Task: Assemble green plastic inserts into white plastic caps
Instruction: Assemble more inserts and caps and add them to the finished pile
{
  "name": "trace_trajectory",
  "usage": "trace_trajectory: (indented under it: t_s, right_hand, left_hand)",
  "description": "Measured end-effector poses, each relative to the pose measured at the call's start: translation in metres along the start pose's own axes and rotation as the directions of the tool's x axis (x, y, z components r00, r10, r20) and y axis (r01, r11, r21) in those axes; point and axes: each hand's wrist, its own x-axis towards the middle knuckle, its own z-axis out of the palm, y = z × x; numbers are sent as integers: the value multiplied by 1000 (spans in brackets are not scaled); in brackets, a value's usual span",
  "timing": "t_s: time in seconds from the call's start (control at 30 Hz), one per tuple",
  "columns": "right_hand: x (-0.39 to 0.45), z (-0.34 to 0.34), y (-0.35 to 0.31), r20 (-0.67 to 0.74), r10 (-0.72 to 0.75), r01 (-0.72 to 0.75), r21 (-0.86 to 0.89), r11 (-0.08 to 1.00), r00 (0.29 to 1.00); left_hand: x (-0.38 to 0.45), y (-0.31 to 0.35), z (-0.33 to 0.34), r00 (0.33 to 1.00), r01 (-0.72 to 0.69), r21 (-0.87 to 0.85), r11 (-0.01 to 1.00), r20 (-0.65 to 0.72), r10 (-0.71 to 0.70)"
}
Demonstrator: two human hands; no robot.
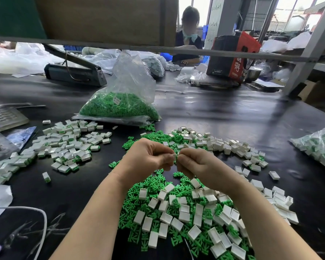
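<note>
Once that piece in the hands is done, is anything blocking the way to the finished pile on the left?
Nothing visible does. Both hands pinch one white cap, and only bare black table lies between them and the pile of assembled caps.

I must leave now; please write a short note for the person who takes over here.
Left hand and right hand: both pinch one small white cap between the fingertips, above the table.
Loose green inserts and empty caps lie mixed in front.
Done: finished pile at left.
Left: the mixed heap, plus the bag of inserts.
</note>
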Motion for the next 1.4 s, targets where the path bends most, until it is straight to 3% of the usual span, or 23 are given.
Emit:
trace_trajectory:
  t_s: [0.23, 0.4, 0.9, 1.23, 1.4]
  right_hand:
    - [1, 1, 3, -47, 54, -47, 153, 987, 997]
    - [-1, -2, 4, -2, 46, -45, 191, 981, 999]
    - [4, 1, 7, -108, -24, 10, -130, 991, 994]
    - [7, 5, 1, -262, -115, 85, -125, 989, 958]
    - [5, 3, -2, -243, -77, 90, 45, 995, 967]
  left_hand:
    - [0, 2, 4, 999, -35, -36, 999, -20, 34]
    - [0, 2, 4, 999, -28, -19, 999, -25, 28]
    - [1, 1, 5, 1000, -5, 40, 999, -17, 6]
    - [-1, 8, 16, 986, 3, -200, 980, -164, -36]
    - [-1, 11, 18, 988, -5, -248, 969, -153, -34]
